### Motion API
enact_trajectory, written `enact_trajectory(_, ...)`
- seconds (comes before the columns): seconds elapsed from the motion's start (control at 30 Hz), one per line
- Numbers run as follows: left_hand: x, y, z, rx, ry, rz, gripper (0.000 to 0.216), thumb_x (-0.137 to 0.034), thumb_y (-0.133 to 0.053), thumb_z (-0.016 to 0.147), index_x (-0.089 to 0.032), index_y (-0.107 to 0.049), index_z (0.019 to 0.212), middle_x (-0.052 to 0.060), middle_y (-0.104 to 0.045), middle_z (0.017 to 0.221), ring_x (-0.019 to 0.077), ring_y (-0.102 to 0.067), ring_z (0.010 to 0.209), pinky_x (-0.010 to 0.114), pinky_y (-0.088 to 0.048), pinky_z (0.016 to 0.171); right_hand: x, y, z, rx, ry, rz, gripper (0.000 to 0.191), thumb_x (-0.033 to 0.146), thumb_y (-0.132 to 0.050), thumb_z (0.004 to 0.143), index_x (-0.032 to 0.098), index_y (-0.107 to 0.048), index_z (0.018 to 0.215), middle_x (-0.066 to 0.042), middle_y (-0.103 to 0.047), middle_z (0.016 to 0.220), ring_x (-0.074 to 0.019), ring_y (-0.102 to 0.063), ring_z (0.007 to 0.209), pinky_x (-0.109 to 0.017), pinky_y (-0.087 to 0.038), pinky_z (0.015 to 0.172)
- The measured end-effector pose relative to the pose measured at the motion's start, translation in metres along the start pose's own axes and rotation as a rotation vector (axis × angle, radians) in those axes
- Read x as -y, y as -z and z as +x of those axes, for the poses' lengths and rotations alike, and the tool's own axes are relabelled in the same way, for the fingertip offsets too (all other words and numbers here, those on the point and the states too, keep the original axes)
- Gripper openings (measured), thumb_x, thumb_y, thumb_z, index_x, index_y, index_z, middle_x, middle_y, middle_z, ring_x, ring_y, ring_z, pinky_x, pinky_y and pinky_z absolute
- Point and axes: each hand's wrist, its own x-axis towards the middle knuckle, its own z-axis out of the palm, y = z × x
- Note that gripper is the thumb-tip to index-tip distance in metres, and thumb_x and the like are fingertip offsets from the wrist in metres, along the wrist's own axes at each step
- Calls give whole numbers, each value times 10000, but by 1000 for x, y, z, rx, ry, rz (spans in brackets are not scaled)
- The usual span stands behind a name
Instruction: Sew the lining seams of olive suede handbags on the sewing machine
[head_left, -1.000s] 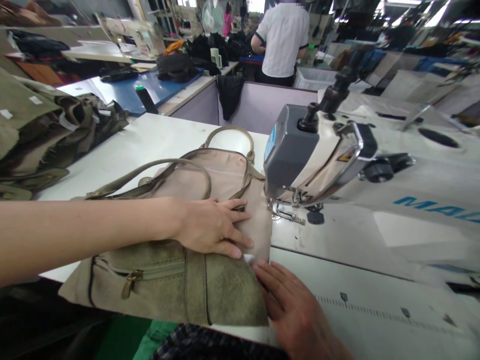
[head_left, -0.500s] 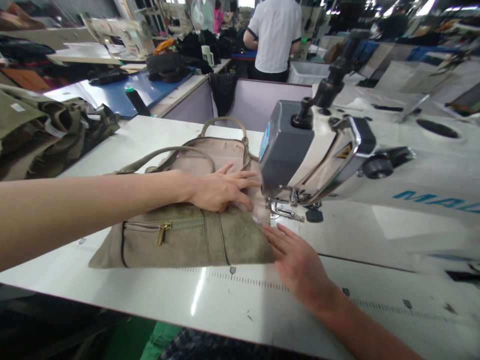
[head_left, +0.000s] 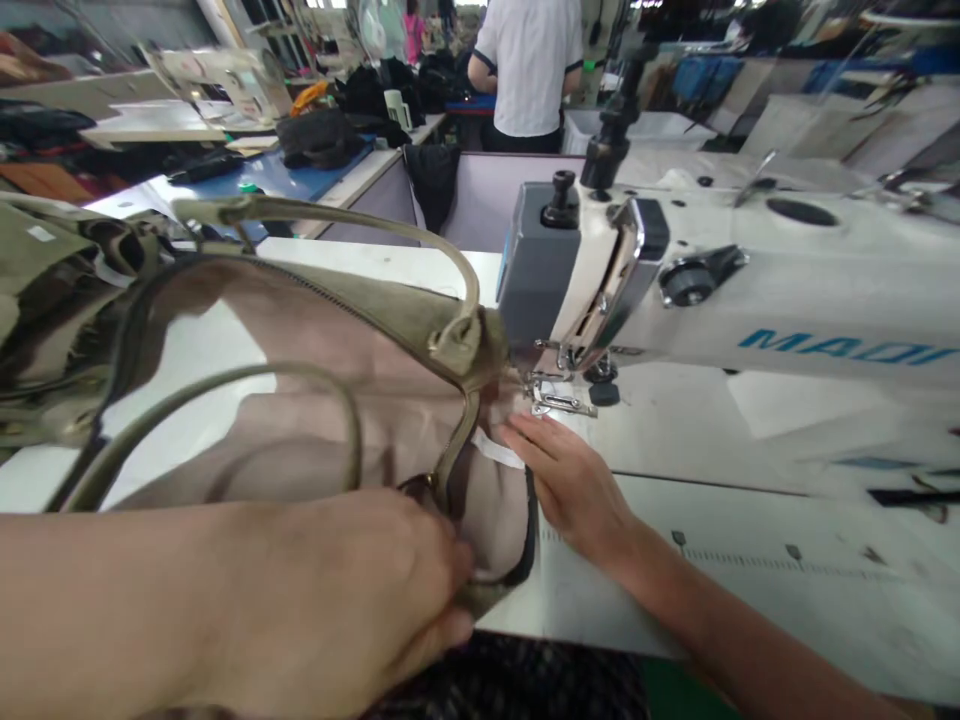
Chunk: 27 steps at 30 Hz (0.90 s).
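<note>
An olive handbag [head_left: 360, 275] lies tilted across the sewing table, its zip-edged mouth spread wide and its pinkish lining [head_left: 405, 420] showing. In the near foreground my left hand [head_left: 405, 580] is closed round the bag's near edge, by the base of a handle [head_left: 300, 372]. My right hand [head_left: 574, 485] grips the lining's edge with fingers close together, just in front of the presser foot [head_left: 559, 398]; its thumb is mostly hidden. Beside those fingertips is a white label [head_left: 499, 450]. Part of the lining reaches the sewing machine [head_left: 750, 300] at its needle area.
More olive fabric pieces [head_left: 45, 240] are heaped at the left. Beyond a low lilac partition [head_left: 499, 200] stands a person in a white shirt [head_left: 531, 65]. Another sewing machine [head_left: 225, 80] and a dark bundle [head_left: 319, 138] are at the back left.
My left hand has come nearer and taken hold of the bag's near edge. The bag has been lifted and turned, opening its mouth towards me. My right hand has stayed by the presser foot.
</note>
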Motion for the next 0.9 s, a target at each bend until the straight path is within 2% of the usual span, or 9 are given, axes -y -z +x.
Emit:
enact_trajectory(0.1, 0, -10, 14, -11, 124, 118, 245, -280, -406, 992, -178, -562, 1150, 67, -671, 1035, 189, -677, 764, 284, -516, 637, 23, 9, -13, -43, -182, 174, 467, 52, -372, 924, 169, -513, 1353, -127, -617, 1242, -234, -598, 1136, -424, -549, 946)
enact_trajectory(0.2, 14, -26, 31, -127, 169, 364, 449, -132, -419, 937, -135, -412, 1387, 158, -559, 1327, 255, -659, 1024, 333, -534, 805, 42, 12, -25, -62, -368, 349, 395, 112, -406, 944, 200, -568, 1294, -98, -663, 1099, -215, -667, 957, -390, -586, 848)
enact_trajectory(0.33, 34, -39, 47, -75, -22, 409, 667, -47, -493, 822, -135, -313, 1458, 143, -367, 1526, 286, -396, 1380, 407, -379, 1109, 50, 11, -30, -31, -649, 709, 384, 188, -456, 907, 200, -565, 1274, -96, -668, 1093, -205, -721, 827, -358, -621, 728)
enact_trajectory(0.43, 45, -39, 51, -19, -29, 271, 741, -73, -610, 727, -88, -340, 1416, 170, -409, 1485, 280, -423, 1355, 354, -389, 1107, 48, 9, -29, -51, -810, 928, 396, 236, -471, 881, 203, -546, 1268, -91, -645, 1088, -214, -733, 847, -328, -626, 692)
enact_trajectory(0.53, 51, -34, 53, -30, 20, 192, 452, -68, -570, 744, -90, -525, 1193, 143, -612, 1218, 270, -596, 1123, 345, -498, 961, 43, 8, -26, -104, -817, 894, 374, 262, -512, 851, 214, -565, 1218, -85, -625, 1090, -209, -733, 837, -301, -614, 673)
enact_trajectory(0.63, 54, -32, 54, -38, 57, 173, 268, -91, -500, 814, -97, -569, 1073, 109, -668, 971, 244, -650, 898, 358, -539, 837, 36, 5, -21, -178, -742, 737, 366, 238, -526, 827, 210, -582, 1187, -96, -633, 1097, -205, -717, 853, -305, -601, 699)
enact_trajectory(0.77, 58, -38, 59, -214, 68, 101, 387, -177, -422, 960, -95, -441, 1338, 123, -623, 1209, 228, -601, 1102, 368, -464, 1014, 23, 0, -14, -203, -658, 594, 402, 162, -516, 768, 200, -620, 1154, -96, -665, 1065, -227, -683, 936, -379, -573, 843)
enact_trajectory(0.83, 61, -43, 66, -295, 91, 52, 365, -166, -390, 983, -109, -452, 1338, 114, -606, 1250, 224, -575, 1156, 369, -436, 1053, 18, -1, -11, -192, -652, 594, 395, 154, -518, 758, 195, -634, 1133, -94, -675, 1052, -231, -677, 943, -398, -558, 879)
enact_trajectory(0.9, 65, -49, 76, -304, 94, 14, 316, -164, -394, 994, -128, -506, 1287, 101, -607, 1236, 221, -584, 1134, 388, -466, 1019, 16, -1, -8, -189, -653, 599, 396, 152, -519, 756, 192, -639, 1132, -97, -672, 1083, -230, -673, 950, -399, -549, 891)
